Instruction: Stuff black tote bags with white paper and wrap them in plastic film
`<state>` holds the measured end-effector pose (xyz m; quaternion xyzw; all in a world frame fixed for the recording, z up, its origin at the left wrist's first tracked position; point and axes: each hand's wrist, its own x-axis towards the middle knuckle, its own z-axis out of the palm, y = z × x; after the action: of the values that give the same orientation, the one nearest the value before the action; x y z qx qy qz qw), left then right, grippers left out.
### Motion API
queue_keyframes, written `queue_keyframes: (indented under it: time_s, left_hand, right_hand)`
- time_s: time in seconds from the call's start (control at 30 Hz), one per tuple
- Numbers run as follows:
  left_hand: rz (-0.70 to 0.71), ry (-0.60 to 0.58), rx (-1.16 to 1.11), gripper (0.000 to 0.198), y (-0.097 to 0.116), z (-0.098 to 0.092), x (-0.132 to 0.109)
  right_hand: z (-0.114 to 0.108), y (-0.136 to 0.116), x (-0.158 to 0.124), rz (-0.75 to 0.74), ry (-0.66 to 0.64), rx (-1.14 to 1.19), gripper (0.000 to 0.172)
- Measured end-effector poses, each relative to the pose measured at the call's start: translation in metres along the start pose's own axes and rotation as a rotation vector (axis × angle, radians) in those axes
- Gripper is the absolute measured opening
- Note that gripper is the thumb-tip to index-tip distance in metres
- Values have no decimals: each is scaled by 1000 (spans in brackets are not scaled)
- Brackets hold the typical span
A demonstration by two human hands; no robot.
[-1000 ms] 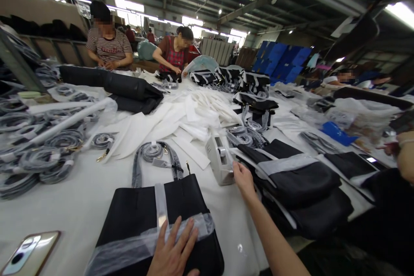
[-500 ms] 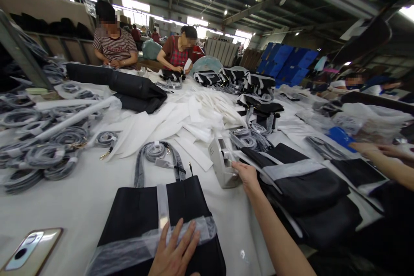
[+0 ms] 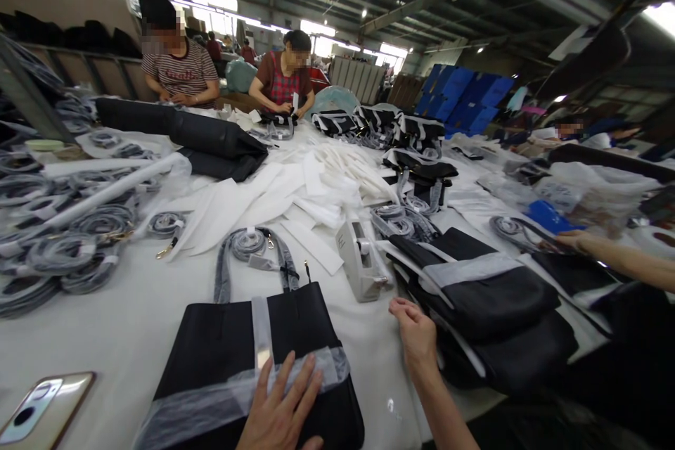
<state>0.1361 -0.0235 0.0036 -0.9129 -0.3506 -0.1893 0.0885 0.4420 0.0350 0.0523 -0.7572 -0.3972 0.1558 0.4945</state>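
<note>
My left hand lies flat with fingers spread on a black handbag, pressing a translucent wrap strip that runs across its front. Another wrapped strip with a metal piece runs down the bag's middle. The bag's wrapped handle stretches out behind it, around a coiled strap. Just in front of a grey tape dispenser, my right hand is closed in a pinch, apart from the dispenser. Whatever is between its fingertips is too small to make out.
More black bags are stacked at right, beside a co-worker's arm. White sheets cover the table's middle. Wrapped strap coils pile up at left, near a phone. Two people stand across the table.
My right hand has drawn back from the tape dispenser toward me, fingers pinched. My left hand stays on the bag. The co-worker's hand at right has shifted slightly.
</note>
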Motion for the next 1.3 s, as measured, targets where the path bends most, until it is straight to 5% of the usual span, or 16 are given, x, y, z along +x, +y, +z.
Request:
queue_keyframes:
  time_s: [0.4,0.6,0.7,0.87,0.97,1.1,1.3]
  left_hand:
    - [-3,28,-1,73,0,0,-2]
    - [-23,-45,-64,72,0,-1,-6]
    - [-60,-127,-116,71,1,-6,-7]
    - [-78,-165,-175,69,1,-11,-7]
    - [-84,-165,-196,70,0,-11,-7]
    - [-95,-163,-227,70,-1,-9,-8]
    - [-94,-184,-250,72,1,-8,-8]
  right_hand:
    - [12,17,0,-59,-54,-267,48]
    - [-6,5,-16,-167,-105,-377,42]
    - [-20,-35,-36,-250,-319,-396,35]
    - [-35,-128,-64,-352,-981,-263,31]
    - [-29,-148,-72,-322,-1184,-214,29]
    - [-2,-128,-71,-320,-1209,-390,30]
    - [31,-98,-68,-370,-1061,-686,24]
